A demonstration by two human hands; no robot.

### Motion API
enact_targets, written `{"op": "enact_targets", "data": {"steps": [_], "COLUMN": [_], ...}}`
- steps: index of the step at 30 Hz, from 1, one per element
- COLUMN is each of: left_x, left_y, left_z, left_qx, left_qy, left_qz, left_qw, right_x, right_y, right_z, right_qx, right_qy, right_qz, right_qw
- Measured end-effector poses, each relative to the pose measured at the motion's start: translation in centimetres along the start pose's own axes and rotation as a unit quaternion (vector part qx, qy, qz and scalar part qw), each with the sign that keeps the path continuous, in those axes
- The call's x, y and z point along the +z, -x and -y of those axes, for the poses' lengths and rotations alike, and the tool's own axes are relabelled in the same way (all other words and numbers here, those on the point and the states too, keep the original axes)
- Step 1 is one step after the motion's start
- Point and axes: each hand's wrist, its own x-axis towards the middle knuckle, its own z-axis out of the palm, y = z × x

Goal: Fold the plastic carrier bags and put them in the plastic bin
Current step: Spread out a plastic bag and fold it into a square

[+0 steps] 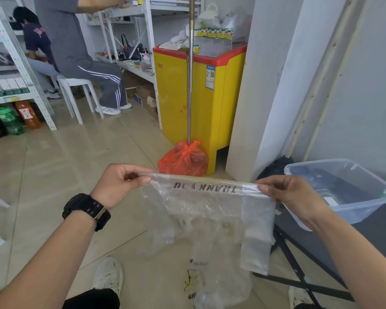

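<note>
Your left wrist: chunky black watch (pixel 86 210), metal buckle. Feet: scuffed white sneakers (pixel 108 275). Left leg: black trouser fabric (pixel 91 298).

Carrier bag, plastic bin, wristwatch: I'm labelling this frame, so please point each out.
carrier bag (pixel 206 205), head view, clear panel under the print.
plastic bin (pixel 352 211), head view, near side wall.
wristwatch (pixel 88 208), head view, black case.

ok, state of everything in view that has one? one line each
clear carrier bag: spread between both hands, hanging down, print upside down.
left hand: pinches one end of the bag's top edge.
right hand: pinches the other end.
plastic bin: upright, lid off, on the dark table.
red bag: knotted shut, on the floor.
second clear bag: crumpled, on the floor.
yellow freezer: lid closed, items piled on top.
</note>
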Motion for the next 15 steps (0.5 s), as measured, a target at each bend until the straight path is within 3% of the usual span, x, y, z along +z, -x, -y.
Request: {"op": "enact_targets", "data": {"steps": [4,10,15], "left_x": [-0.1,-0.8,-0.3], "left_y": [-0.1,0.0,0.1], "left_z": [0.2,0.1,-0.4], "left_qx": [0.029,0.008,0.012], "left_qy": [-0.073,-0.091,-0.026], "left_qz": [-0.029,0.029,0.033], "left_qw": [0.996,0.995,0.999], "right_x": [-0.2,0.0,0.2], "right_y": [0.2,0.4,1.1], "right_z": [0.2,0.7,1.9], "right_qx": [-0.049,-0.1,-0.079], "right_qy": [0.07,0.123,-0.026], "right_qz": [0.02,-0.006,-0.002], "right_qw": [0.996,0.987,0.997]}}
